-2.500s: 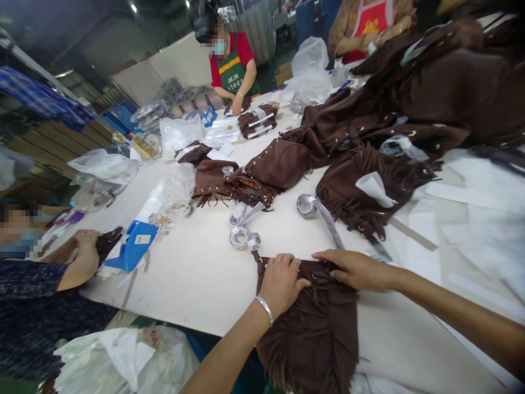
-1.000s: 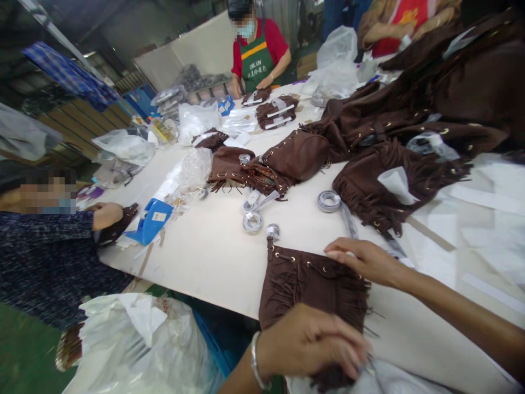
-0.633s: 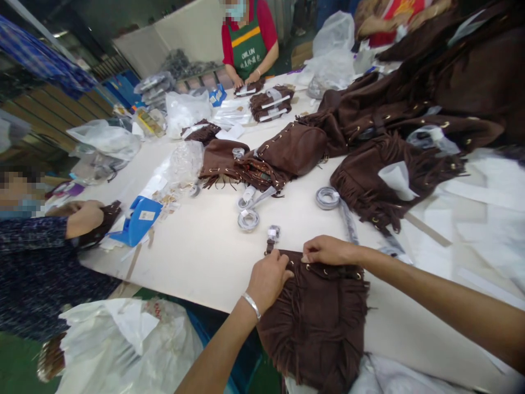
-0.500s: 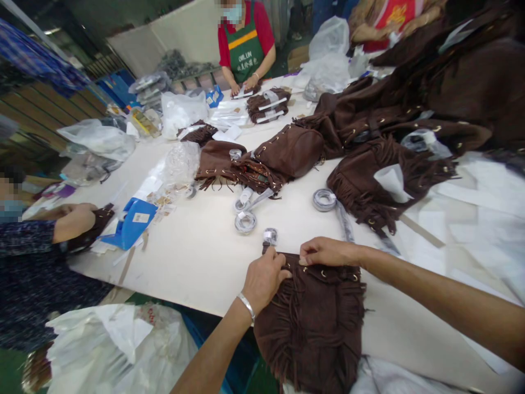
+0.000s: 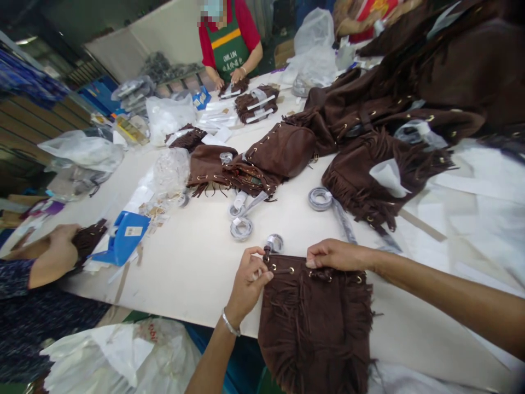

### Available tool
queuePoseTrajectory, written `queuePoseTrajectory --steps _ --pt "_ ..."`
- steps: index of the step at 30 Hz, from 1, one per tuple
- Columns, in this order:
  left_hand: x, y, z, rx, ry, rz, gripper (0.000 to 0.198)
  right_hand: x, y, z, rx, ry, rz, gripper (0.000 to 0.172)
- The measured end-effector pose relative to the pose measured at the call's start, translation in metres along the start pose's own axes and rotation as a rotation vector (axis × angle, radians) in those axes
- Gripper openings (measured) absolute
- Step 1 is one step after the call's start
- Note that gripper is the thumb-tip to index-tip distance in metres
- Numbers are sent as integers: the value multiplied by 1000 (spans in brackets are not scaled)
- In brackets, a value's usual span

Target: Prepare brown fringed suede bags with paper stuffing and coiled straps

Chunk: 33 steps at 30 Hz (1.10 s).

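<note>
A dark brown fringed drawstring bag [image 5: 315, 323] hangs over the near table edge, its mouth toward the far side. Gold eyelets run along its top, with a cord threaded through them. At the bag's upper left corner, my left hand [image 5: 248, 279] has curled fingers, thumb and fingertips on the edge beside a short strap. My right hand [image 5: 336, 255] pinches the top rim right of centre, close to the knotted cord. Just beyond the left corner lies a plastic-wrapped coil [image 5: 274, 242].
Brown bags [image 5: 283, 150] lie across the table [image 5: 197, 251], heaped at right. Wrapped coiled straps [image 5: 241, 228], a blue holder [image 5: 127, 236] and white paper [image 5: 463, 224] lie around. Co-workers handle goods at left, at the far side and far right. A white plastic sack [image 5: 123, 355] stands below left.
My left hand has loosened from its grip over the rim and shifted left to the corner, uncovering eyelets. My right hand stays on the rim, where the cord now bunches. The view has shifted slightly.
</note>
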<state>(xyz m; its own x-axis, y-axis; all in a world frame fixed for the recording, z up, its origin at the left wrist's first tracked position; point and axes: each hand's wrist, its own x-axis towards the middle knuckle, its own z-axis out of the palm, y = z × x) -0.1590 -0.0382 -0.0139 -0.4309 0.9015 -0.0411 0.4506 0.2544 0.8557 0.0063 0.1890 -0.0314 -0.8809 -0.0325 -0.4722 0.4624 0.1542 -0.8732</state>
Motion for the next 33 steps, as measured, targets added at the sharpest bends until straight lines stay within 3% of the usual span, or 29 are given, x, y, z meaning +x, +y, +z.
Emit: queuePoseTrajectory --steps 3,6,8,10,13,16,20,25,27,30,33 --pt "-2 -7 3 -11 76 -22 12 -1 -2 3 -15 -2 -43 37" --pt "-8 -10 5 -23 269 -82 7 -8 -8 4 1 -18 -105 36" --pt "-12 -13 7 -132 322 -165 20 -14 -12 6 6 -6 -146 35" --pt "-13 -15 9 -275 249 -251 37 -19 -17 8 3 -8 -180 35" --pt "-7 -14 8 -381 40 -306 43 -23 -27 11 30 -83 -192 37" --pt "1 -6 1 -428 -136 -310 44 -19 -36 15 173 -211 -143 36" --pt "8 2 -10 -384 -234 -241 49 0 -35 29 355 -247 -5 26" --pt "8 0 -9 -491 -393 -397 41 16 -31 39 151 -283 -20 39" --pt "5 -1 -2 -609 -403 -437 44 18 -32 37 -39 -220 -128 34" --pt "0 -2 8 -770 -319 -411 56 21 -32 31 -365 -63 -441 21" --pt "-4 -7 13 -806 -199 -419 48 25 -32 30 -441 -12 -664 22"
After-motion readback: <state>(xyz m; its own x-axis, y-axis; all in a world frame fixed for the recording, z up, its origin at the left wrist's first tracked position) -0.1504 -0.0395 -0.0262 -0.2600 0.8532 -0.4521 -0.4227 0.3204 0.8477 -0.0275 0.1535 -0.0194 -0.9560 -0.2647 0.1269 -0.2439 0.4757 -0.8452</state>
